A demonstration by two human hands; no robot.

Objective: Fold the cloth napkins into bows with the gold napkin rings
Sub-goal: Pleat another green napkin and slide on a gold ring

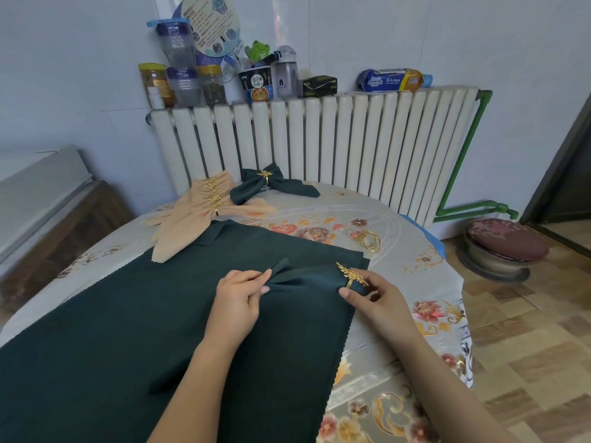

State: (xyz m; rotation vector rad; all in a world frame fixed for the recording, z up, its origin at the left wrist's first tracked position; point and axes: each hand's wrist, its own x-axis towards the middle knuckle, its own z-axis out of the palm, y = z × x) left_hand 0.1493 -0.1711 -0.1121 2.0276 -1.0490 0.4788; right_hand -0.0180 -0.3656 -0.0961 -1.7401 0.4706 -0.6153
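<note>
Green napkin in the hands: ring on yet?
On. The gold ring encircles the gathered green napkin near the right hand.

Matt green cloth napkin (307,278), shiny gold metal ring (351,276), glossy tablecloth (377,215).

Lighting: soft, even daylight, moderately bright, with a cool bluish cast on the wall (383,43). Shadows: faint and diffuse under both forearms. Glare: a pale vertical sheen on the wall above the radiator (319,135), and mild gloss on the table (399,219) covering by its far right edge. Focus: centre sharp, far labels soft. Distortion: wide-angle bowing, strongest at the frame edges.
</note>
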